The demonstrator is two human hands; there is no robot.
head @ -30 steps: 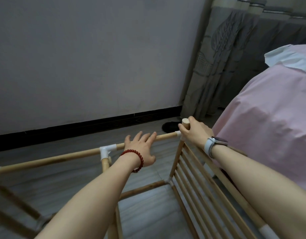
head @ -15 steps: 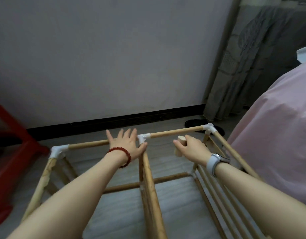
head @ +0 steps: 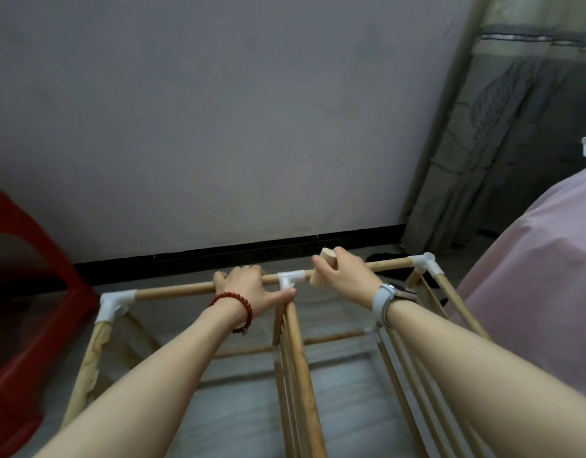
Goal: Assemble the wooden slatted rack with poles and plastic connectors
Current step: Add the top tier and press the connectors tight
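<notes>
The wooden rack stands on the floor below me, its far top pole [head: 176,291] running between white plastic connectors. My left hand [head: 248,289], with a red bead bracelet, grips that pole just left of the middle T-connector [head: 291,279], its thumb by the connector. My right hand [head: 346,276], with a grey watch, holds a short wooden peg [head: 323,269] just right of the same connector. A slatted panel [head: 298,375] runs from the middle connector towards me. White corner connectors sit at far left [head: 115,302] and far right [head: 425,262].
A red plastic stool [head: 20,325] stands on the left beside the rack. A pink-covered bed [head: 533,276] borders the right side. A grey wall with a black skirting board [head: 235,254] is close behind, and a grey curtain [head: 503,143] hangs at the far right.
My left hand went from resting flat on the far pole to gripping it by the middle connector. My right hand brought the peg from the right corner to beside that connector. My view swung left.
</notes>
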